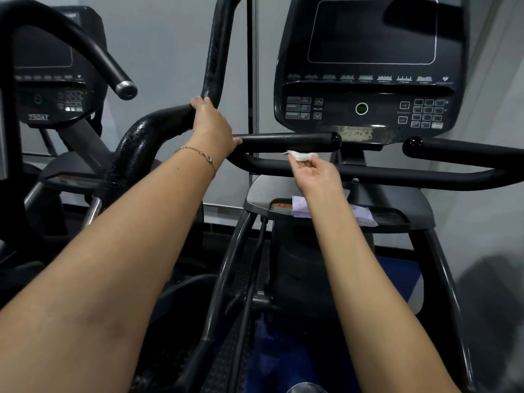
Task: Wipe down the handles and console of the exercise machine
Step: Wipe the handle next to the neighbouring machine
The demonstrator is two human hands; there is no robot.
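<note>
**Left hand on the handle, wipe pinched in the right**

At 9 o'clock in your view stands a second machine (51,80), marked 750AT below its dark screen.

Your left hand (211,124) comes next, at about 11 o'clock from centre. Its fingers curl over the bend of the rough black handle (153,131) and grip it. The thumb reaches out toward 4 o'clock and touches the near end of the short grip (286,141). A thin gold bracelet (200,155) lies across that wrist.

Your right hand (314,171) is at 2 o'clock from centre, palm turned up. Thumb and fingertips pinch a small crumpled white wipe (300,156), which sticks out at the hand's 11 o'clock. The wipe sits just under the short grip and in front of the long bar (397,173). You cannot tell whether it touches either one.

At the hand's 6 o'clock a pale purple pack (300,208) lies on the grey shelf (255,194), partly hidden behind your forearm.

The console (368,89) fills 1 o'clock. Its screen is dark, a round green button (361,108) sits mid-panel, and its lower edge is scuffed. It is well apart from both hands.
</note>
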